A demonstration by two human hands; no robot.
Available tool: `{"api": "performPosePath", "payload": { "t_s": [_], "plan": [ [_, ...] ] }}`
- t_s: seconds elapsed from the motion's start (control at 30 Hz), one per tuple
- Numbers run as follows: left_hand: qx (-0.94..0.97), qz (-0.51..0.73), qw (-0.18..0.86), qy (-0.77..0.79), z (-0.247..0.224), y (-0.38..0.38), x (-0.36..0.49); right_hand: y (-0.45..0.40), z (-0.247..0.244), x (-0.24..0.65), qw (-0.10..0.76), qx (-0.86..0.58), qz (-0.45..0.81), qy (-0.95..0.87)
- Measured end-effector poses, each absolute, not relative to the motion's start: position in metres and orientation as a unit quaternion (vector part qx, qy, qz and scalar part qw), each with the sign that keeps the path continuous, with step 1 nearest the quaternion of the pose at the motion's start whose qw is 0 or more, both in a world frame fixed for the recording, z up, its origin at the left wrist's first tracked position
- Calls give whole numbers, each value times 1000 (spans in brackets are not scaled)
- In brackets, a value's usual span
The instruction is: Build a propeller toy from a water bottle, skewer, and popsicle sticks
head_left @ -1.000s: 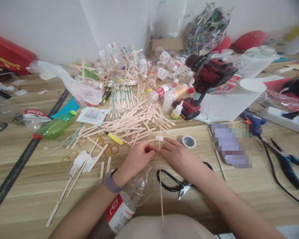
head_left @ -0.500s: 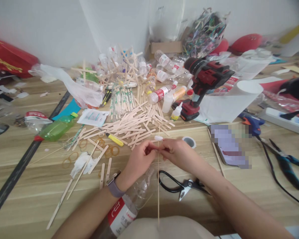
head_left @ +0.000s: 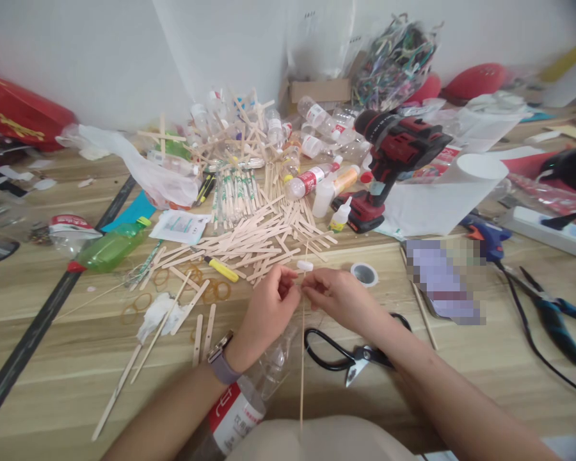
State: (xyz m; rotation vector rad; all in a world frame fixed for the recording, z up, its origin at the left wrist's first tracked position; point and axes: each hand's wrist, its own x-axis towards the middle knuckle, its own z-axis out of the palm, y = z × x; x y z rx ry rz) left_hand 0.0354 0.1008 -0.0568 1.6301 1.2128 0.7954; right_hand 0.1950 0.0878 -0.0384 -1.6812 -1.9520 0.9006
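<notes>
A thin wooden skewer (head_left: 302, 365) stands nearly upright in front of me, its lower end against my clothing. Close to its upper tip sits a small white piece (head_left: 305, 265). My left hand (head_left: 273, 304) has curled fingers, with thumb and fingertips closed at the skewer just under the white piece. From the other side my right hand (head_left: 333, 294) pinches at the same spot; whether anything tiny lies between the fingertips is hidden. Below my forearms are a large plastic bottle (head_left: 242, 406) with a red and white label and black-handled scissors (head_left: 362, 355).
Flat wooden sticks (head_left: 249, 240) lie heaped ahead, with a yellow cutter (head_left: 222, 269) beside them. A red cordless drill (head_left: 398, 147) stands behind a tape roll (head_left: 364, 274). To the right are a phone (head_left: 441, 282), pliers (head_left: 552, 314) and a glue gun (head_left: 487, 237).
The skewer's lower part has shifted slightly left. My fingertips have moved slightly apart and my right wrist a little left, showing more of the scissors' handle.
</notes>
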Motion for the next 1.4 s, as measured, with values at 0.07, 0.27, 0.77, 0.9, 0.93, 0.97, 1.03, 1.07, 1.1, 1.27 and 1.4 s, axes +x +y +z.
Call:
{"api": "performPosePath", "payload": {
  "t_s": [0.07, 0.27, 0.77, 0.9, 0.93, 0.97, 1.03, 1.07, 1.1, 1.27, 1.4],
  "plan": [
    [677, 322, 434, 500, -56, 99, 35, 87, -41, 195, 211, -607, 325, -694],
    [726, 272, 358, 521, -56, 97, 35, 85, -45, 195, 227, -615, 324, -682],
    [759, 249, 317, 511, -53, 100, 36, 82, -50, 195, 254, -613, 342, -665],
    [766, 248, 302, 510, -53, 99, 36, 82, -52, 193, 267, -611, 348, -659],
    [770, 247, 297, 507, -53, 99, 36, 82, -52, 193, 269, -610, 349, -658],
    [774, 246, 291, 505, -53, 98, 36, 82, -53, 193, 271, -609, 350, -658],
    [780, 243, 285, 501, -54, 98, 37, 83, -55, 194, 273, -608, 351, -658],
    [782, 241, 283, 500, -55, 98, 37, 83, -55, 194, 273, -607, 352, -658],
    [783, 240, 282, 499, -56, 98, 37, 83, -56, 194, 274, -607, 352, -658],
    [789, 239, 268, 499, -60, 98, 38, 82, -60, 192, 285, -606, 365, -647],
    [796, 229, 249, 503, -62, 98, 39, 80, -61, 188, 299, -608, 379, -631]
  ]
}}
